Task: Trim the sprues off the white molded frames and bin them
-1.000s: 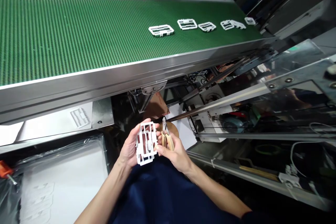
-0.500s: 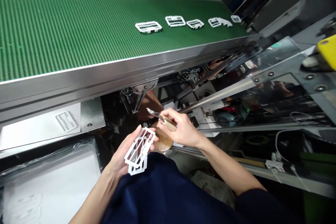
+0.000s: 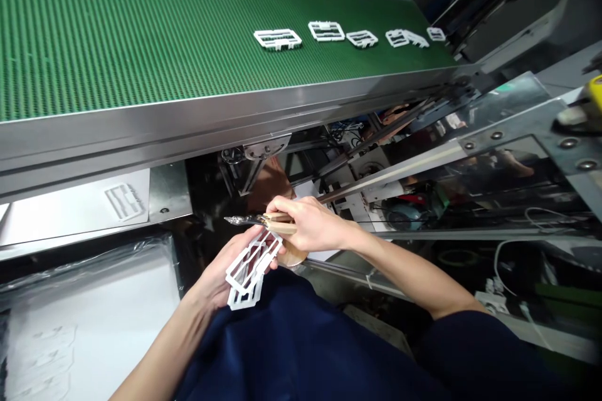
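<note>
Two white plastic frames [image 3: 254,261], overlapping and slotted, lie in my left hand [image 3: 224,266], gripped near the thumb with fingertips showing at their right side. My right hand [image 3: 313,223] is closed around the pale handles of a pair of pliers [image 3: 279,226]. The dark metal jaws point left, just above the upper end of the frames; whether they touch the frames or my left fingers I cannot tell.
Several similar frames [image 3: 326,31] lie on the green conveyor belt [image 3: 155,37] behind its metal side rail [image 3: 197,113]. Another frame [image 3: 125,202] rests on a white sheet at left. A plastic-lined box [image 3: 94,319] stands below it. Metal framework [image 3: 498,138] runs along the right.
My right hand has moved left and turned the pliers, so the jaws now lie over the top of the frames. The left hand keeps its hold. The view has shifted slightly.
</note>
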The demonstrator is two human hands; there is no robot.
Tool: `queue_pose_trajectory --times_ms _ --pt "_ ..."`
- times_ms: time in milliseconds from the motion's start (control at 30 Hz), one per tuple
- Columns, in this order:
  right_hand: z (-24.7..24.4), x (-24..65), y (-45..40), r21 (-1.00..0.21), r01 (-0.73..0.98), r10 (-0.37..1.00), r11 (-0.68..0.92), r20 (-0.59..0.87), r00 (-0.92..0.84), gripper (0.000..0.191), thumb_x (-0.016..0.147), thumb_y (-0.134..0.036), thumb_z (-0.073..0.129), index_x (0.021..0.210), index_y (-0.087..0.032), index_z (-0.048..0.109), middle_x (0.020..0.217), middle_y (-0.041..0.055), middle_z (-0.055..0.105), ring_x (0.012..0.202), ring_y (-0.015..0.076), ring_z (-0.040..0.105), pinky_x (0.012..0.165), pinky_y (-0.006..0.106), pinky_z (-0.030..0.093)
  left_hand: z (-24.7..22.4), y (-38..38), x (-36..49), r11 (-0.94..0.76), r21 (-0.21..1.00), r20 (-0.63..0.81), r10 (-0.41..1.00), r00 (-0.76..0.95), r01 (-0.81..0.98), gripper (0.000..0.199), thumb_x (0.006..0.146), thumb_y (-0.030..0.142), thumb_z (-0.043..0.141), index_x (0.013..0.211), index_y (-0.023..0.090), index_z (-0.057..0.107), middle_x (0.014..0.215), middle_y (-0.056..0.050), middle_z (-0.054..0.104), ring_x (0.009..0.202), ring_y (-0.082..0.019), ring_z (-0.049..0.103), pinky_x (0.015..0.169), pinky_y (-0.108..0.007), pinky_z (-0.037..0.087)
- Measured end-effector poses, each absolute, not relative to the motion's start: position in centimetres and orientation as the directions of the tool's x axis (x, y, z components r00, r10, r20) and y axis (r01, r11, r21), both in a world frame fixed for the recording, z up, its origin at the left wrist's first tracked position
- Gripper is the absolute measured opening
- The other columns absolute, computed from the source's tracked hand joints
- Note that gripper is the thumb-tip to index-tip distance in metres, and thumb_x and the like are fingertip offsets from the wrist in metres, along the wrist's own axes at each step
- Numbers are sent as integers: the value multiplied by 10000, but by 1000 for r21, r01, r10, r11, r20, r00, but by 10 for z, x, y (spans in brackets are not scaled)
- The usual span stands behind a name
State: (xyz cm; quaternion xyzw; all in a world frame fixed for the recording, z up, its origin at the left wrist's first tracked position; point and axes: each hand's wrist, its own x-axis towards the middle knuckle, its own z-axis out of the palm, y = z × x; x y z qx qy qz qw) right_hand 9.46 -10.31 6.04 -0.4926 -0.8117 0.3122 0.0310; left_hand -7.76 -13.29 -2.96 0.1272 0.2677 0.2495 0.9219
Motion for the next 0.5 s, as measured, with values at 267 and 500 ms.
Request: queue_pose_trajectory --times_ms 267,500 --pt "60 93 -100 -474 786 786 397 -267 -557 361 669 -261 657 992 -211 503 824 1 648 720 173 614 570 214 304 -23 -129 -75 819 476 -465 545 698 -322 275 848 294 534 967 80 659 826 -132 673 600 -174 614 525 -233 493" --pt "56 90 -98 -450 804 785 389 -296 -545 345 654 -267 648 968 -221 512 786 -5 643 683 167 610 547 216 279 -23 -125 -77 775 585 -449 555 700 -239 241 833 265 544 919 84 677 649 -82 633 555 -151 591 463 -180 446"
